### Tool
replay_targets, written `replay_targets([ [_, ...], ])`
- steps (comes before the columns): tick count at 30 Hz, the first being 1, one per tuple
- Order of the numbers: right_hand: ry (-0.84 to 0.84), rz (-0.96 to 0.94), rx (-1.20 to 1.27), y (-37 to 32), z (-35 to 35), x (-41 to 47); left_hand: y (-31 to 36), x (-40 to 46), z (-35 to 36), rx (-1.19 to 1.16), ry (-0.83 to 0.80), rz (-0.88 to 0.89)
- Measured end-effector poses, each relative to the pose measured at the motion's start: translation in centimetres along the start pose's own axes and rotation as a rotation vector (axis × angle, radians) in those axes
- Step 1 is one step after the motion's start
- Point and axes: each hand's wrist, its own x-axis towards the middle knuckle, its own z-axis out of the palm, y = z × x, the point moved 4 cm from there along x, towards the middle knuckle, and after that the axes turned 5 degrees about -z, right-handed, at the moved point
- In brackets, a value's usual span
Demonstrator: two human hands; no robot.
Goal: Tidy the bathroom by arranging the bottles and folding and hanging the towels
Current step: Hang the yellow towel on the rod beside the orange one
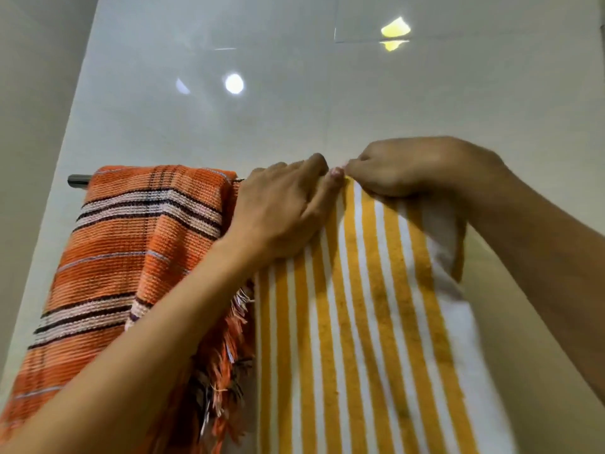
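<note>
yellow towel half settled on the rail

head view: risk of the yellow striped towel [360, 306] sliding off the towel bar [78, 179] if released unevenly, or of dragging the orange towel [131, 240] at 9 o'clock, just beside it. left hand [278, 211] laid on the towel's top fold, fingers fairly straight, pressing. right hand [409, 168] at 3 o'clock of the left, fingers curled, seemingly pinching the top edge. towel hanging from both hands toward 6 o'clock.

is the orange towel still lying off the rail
No, the orange towel hangs draped over the rail, left of the yellow striped towel.
</note>
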Motion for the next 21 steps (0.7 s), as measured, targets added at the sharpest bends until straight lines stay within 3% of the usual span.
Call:
replay_targets([
  [3,0.160,-0.085,0.047,-0.5,0.1,-1.4,-1.5,2.1,0.4,-0.005,-0.135,-0.030],
  [6,0.141,-0.084,0.040,-0.9,1.3,-2.7,-2.3,4.4,1.5,0.044,-0.420,-0.167],
  [8,0.162,-0.091,0.029,-0.7,1.7,-2.8,-2.4,4.8,1.6,0.043,-0.498,-0.178],
  [9,0.171,-0.095,0.029,-0.5,1.7,-2.8,-2.4,4.5,1.5,0.036,-0.457,-0.149],
  [13,0.252,-0.117,-0.023,-0.2,2.1,-3.1,-1.5,1.0,0.5,0.024,-0.045,0.038],
  [21,0.392,-0.135,-0.076,-0.5,2.2,-3.8,-1.7,0.9,0.6,0.017,-0.029,0.067],
])
